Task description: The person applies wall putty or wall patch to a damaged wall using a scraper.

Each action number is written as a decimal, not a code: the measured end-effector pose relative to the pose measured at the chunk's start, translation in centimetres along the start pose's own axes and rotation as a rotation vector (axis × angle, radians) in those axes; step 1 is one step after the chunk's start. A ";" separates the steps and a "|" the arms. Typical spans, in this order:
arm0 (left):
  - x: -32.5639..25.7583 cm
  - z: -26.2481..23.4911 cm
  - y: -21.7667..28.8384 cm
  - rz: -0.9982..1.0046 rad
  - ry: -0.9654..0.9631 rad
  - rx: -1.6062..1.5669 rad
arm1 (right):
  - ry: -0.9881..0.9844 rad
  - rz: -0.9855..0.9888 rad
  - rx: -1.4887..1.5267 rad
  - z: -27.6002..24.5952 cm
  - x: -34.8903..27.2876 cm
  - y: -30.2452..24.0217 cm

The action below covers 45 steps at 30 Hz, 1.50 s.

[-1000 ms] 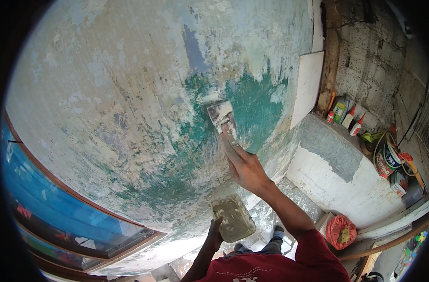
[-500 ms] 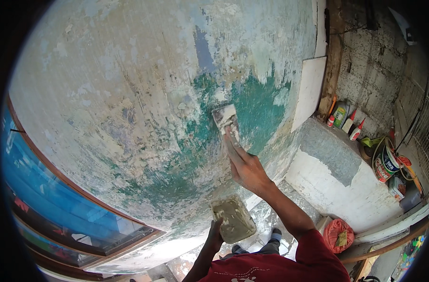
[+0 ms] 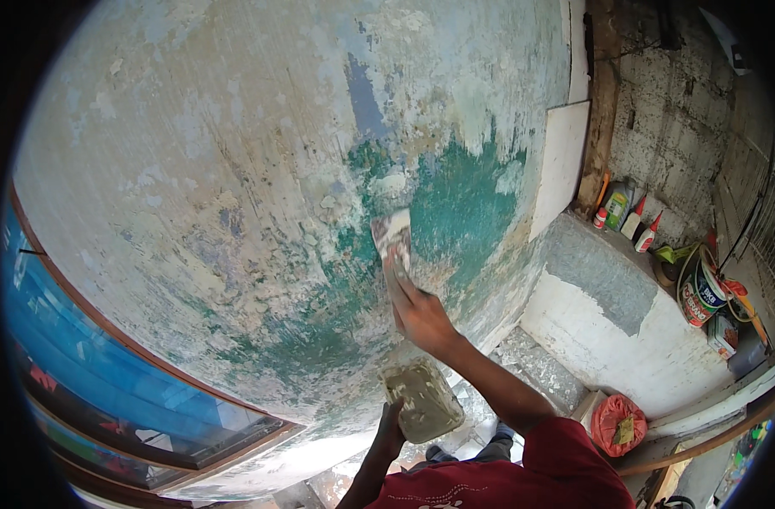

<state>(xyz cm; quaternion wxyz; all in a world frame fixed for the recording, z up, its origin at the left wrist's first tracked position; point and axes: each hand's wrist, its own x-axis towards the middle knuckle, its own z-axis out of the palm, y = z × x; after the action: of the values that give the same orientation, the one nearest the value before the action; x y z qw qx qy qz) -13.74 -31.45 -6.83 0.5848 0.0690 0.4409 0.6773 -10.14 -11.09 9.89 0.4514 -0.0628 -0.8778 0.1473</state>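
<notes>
My right hand (image 3: 421, 316) grips a putty knife (image 3: 393, 234), fingers stretched along its handle toward the blade. The broad blade, smeared with whitish filler, lies against the patchy wall (image 3: 277, 212) beside a green-painted area. Just above it, a pale filler patch (image 3: 391, 185) shows on the green. Lower down, my left hand (image 3: 391, 427) holds a shallow rectangular tub (image 3: 458, 415) by its left side. Grey-beige putty coats the inside of the tub. Part of the left hand's fingers is hidden behind the tub.
A window with a brown frame (image 3: 235, 394) lies to the left. On a ledge (image 3: 591, 254) at the right stand several bottles and a paint bucket (image 3: 701, 293). A red plastic bag (image 3: 617, 424) sits below, near the wall's corner. My feet are on a littered floor.
My right hand has drawn the putty knife down and a little left along the wall. The filler patch above the blade is more exposed. The tub has stayed almost in place.
</notes>
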 end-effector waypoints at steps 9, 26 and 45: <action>-0.1 2.0 0.0 -0.046 -0.007 0.041 | 0.064 0.087 0.057 -5.9 5.0 -0.2; 0.0 -0.4 -0.1 0.020 -0.016 -0.045 | 0.059 -0.066 -0.023 -1.3 4.2 1.7; 0.1 4.9 -2.1 0.136 0.158 -0.054 | -0.076 -0.102 -0.065 -2.1 0.3 2.6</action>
<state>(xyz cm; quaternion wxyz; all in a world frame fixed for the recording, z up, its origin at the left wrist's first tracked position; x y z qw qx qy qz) -9.19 -28.99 -5.33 0.5027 0.0295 0.4616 0.7303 -8.66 -8.17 10.44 0.4226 -0.0271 -0.9007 0.0975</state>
